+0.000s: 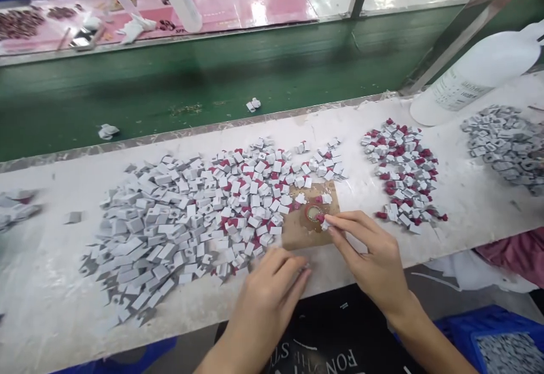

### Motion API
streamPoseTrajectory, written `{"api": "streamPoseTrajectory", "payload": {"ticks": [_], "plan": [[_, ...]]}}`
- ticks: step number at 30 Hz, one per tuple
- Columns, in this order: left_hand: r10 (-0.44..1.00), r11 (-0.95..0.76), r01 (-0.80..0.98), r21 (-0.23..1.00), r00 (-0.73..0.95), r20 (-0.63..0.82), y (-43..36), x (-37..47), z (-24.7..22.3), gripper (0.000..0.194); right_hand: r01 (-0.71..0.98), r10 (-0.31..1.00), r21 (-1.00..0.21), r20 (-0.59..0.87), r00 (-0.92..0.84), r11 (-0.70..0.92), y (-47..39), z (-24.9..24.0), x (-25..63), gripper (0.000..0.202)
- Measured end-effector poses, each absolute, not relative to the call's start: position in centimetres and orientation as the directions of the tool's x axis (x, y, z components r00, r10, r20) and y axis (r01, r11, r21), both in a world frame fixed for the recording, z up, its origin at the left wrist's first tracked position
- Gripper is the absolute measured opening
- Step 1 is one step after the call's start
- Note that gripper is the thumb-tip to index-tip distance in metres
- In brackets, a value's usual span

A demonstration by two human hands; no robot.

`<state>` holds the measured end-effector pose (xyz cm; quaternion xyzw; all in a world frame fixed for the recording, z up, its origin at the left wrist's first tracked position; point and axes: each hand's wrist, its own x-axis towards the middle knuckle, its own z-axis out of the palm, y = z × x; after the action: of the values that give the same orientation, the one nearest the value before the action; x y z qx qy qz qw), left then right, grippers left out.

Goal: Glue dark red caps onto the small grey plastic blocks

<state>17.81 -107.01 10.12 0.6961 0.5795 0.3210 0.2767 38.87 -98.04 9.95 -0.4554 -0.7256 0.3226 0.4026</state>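
Red-grey piece pinched in right grip; left grip curled, cannot tell whether occupied.

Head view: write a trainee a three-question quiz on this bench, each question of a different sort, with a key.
1. True or false: the right hand pinches a small grey-and-red piece over the brown sheet.

2. Choose one. What colour is the large bottle at the right side of the bench?
A) yellow
B) white
C) black

3. Fill in the missing word: in the lower right corner, grey pieces lie in a ____ crate.

Key: 1. True. 2. B. 3. Blue.
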Motion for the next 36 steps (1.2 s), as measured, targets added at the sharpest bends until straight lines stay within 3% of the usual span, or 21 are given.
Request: {"api": "streamPoseTrajectory", "payload": {"ticks": [5,15,20,23,27,31,36], "plan": [[0.987,-0.163,0.668,0.726,0.121,0.111,-107.5,19.1,8.2,0.012,0.402,0.912,-0.825,0.304,-0.277,0.397,-98.2,9.6,38.4,0.032],[0.985,-0.141,0.574,0.807,0.163,0.056,-108.4,18.4,7.1,0.024,0.393,0.910,-0.827,0.314,-0.270,0.402,-98.4,9.5,38.4,0.032],[0.988,-0.137,0.535,0.834,0.140,0.072,-108.6,18.4,7.4,0.031,0.353,0.962,-0.898,0.216,-0.166,0.263,-98.6,9.9,38.9,0.027],[0.998,-0.049,0.398,0.916,0.052,0.031,-107.9,19.0,8.8,0.028,0.202,0.992,-0.977,0.038,-0.121,0.063,-98.5,10.1,39.5,0.020],[0.990,0.126,0.058,0.990,-0.073,-0.121,-105.1,19.9,11.3,0.016,-0.046,0.962,-0.986,-0.148,-0.230,-0.163,-98.0,10.3,40.2,0.014],[0.974,0.195,-0.183,0.964,-0.083,-0.212,-102.0,19.9,12.7,0.010,-0.171,0.949,-0.956,-0.192,-0.248,-0.238,-97.6,10.5,40.0,0.022],[0.972,0.217,-0.231,0.948,-0.036,-0.231,-100.8,19.7,12.3,0.011,-0.244,0.962,-0.944,-0.170,-0.213,-0.221,-97.6,10.9,39.7,0.016]]}}
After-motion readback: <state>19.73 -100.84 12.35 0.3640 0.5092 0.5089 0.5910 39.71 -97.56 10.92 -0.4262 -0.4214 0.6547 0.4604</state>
